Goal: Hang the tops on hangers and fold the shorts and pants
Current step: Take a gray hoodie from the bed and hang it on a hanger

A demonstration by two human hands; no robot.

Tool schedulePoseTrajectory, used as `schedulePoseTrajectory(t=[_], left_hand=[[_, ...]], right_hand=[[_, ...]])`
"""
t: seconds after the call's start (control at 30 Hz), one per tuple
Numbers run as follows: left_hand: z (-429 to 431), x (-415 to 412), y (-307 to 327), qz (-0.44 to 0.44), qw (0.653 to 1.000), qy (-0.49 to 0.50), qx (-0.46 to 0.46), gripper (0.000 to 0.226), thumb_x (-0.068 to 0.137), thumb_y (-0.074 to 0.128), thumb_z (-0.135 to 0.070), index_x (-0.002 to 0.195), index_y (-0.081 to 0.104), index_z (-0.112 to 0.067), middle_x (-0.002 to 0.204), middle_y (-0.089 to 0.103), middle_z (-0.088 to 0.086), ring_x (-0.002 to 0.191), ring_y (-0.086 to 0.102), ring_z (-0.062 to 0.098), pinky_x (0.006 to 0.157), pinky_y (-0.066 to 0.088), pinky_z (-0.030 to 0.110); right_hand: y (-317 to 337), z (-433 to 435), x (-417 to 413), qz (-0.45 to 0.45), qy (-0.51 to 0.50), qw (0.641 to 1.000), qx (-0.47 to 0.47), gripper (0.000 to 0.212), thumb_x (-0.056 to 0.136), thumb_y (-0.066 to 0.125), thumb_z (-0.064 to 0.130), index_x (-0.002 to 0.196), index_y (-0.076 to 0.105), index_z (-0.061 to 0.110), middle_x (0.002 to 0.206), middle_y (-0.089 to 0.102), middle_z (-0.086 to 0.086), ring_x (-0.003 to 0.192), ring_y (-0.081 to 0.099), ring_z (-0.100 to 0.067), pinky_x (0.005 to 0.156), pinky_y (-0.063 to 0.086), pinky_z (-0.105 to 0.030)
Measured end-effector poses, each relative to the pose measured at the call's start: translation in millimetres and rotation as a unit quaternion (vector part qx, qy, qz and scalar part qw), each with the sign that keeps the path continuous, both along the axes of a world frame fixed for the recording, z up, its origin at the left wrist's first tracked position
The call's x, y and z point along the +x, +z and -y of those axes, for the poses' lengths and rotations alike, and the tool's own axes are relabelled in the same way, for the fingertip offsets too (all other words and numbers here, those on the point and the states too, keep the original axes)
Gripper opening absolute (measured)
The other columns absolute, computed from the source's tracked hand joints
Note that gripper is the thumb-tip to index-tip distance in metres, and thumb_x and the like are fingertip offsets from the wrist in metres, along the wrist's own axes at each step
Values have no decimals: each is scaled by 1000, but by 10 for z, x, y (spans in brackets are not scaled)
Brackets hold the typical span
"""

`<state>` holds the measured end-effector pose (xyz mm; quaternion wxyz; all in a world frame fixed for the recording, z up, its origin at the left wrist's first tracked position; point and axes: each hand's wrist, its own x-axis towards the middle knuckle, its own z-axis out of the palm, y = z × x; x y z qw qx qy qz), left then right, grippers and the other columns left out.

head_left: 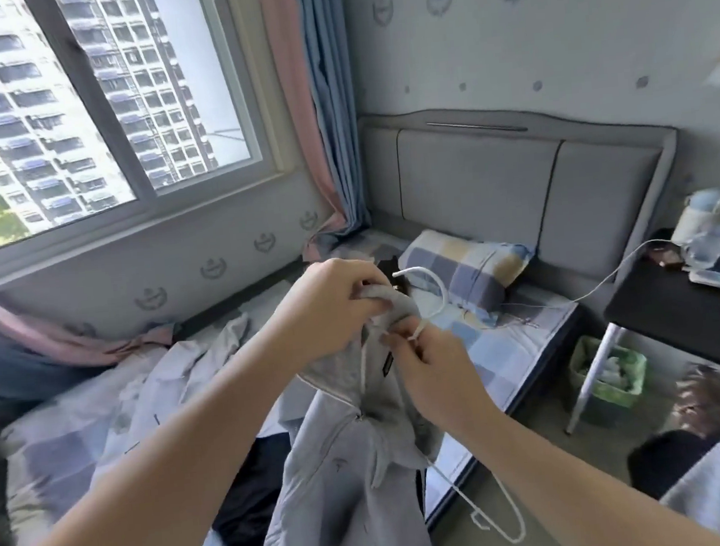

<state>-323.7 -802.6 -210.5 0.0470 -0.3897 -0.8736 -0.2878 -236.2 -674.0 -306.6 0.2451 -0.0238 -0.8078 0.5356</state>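
1. The person holds a grey top [333, 484] up in front of the chest, above the near edge of the bed [499, 347]; its body hangs down toward the bottom of the view.
2. The left hand [334, 301] has a closed grip: its fingers are curled round a bunch of fabric at the very top of the garment.
3. The right hand [431, 366] sits just below and beside it, its grip a pinch on the neck of a white hanger [433, 283].
4. The hanger's hook curves up between the two hands, and one wire shoulder pokes out from under the fabric at the lower right.
5. On the bed, left of the top, lie light crumpled clothes [150, 378] and a black garment [255, 491].
6. A checked pillow [467, 272] rests against the grey headboard [494, 182].
7. To the right stands a black table [679, 306] carrying bottles and a tray, with a green basket [610, 372] on the floor under it.
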Motion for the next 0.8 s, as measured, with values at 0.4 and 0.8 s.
schedulePoseTrajectory(t=[0.4,0.8], left_hand=[[428,541,-1039,34,998,-29,-43,42,88,63,-24,129,64,-37,108,55,-20,111,51,8,99,38,24],[373,843,-1300,-149,986,-53,-52,47,95,40,-56,73,47,-15,57,52,-2,49,52,28,40,39,33]], right_hand=[[-665,161,449,23,51,997,-59,20,97,57,12,84,66,-1,61,51,-22,50,42,-23,47,35,-38],[-594,-71,600,-60,8,997,50,38,101,31,25,70,47,10,57,43,12,52,42,-10,55,34,-29]])
